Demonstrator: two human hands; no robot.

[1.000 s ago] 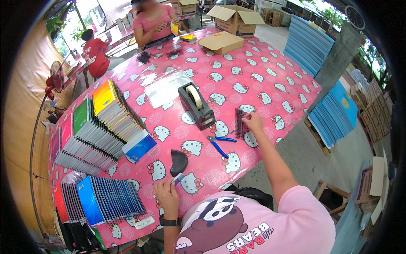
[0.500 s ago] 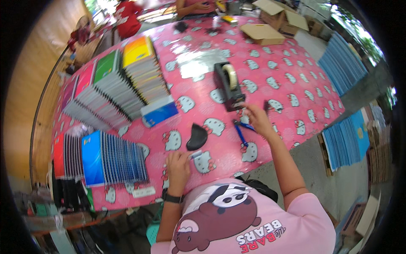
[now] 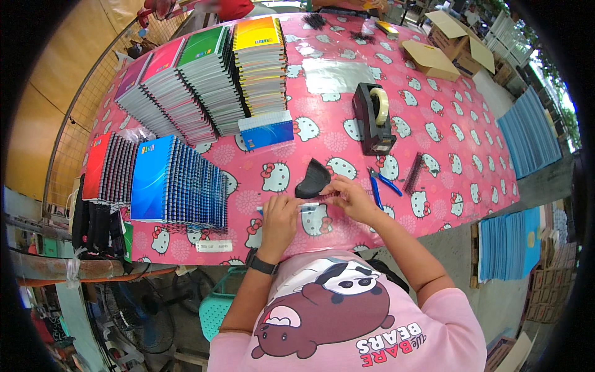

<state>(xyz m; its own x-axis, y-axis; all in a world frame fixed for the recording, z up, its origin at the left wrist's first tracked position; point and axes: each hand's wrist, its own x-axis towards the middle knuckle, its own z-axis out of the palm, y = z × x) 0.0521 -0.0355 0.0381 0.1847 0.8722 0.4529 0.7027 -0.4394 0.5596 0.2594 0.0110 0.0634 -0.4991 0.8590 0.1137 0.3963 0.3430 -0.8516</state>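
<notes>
My left hand is closed over a small pale strip at the table's near side; its ends show on both sides of the fingers. Close to it on the right, my right hand pinches at the strip's right end; whatever lies between those fingertips is too small to make out. Just beyond the hands lies a black half-round piece. To the right of the right hand rest blue-handled cutting pliers. Farther off stands a black tape dispenser with a roll of tape.
Tall stacks of spiral notebooks fill the table's left side, with blue notebooks nearer. A small blue-and-white pad lies beside them. Black spiral coils lie right of the pliers. Cardboard boxes stand at the far right.
My right hand has moved left and nearer, from the front of the tape dispenser to beside my left hand. The head view has shifted, so the whole table sits differently in the picture.
</notes>
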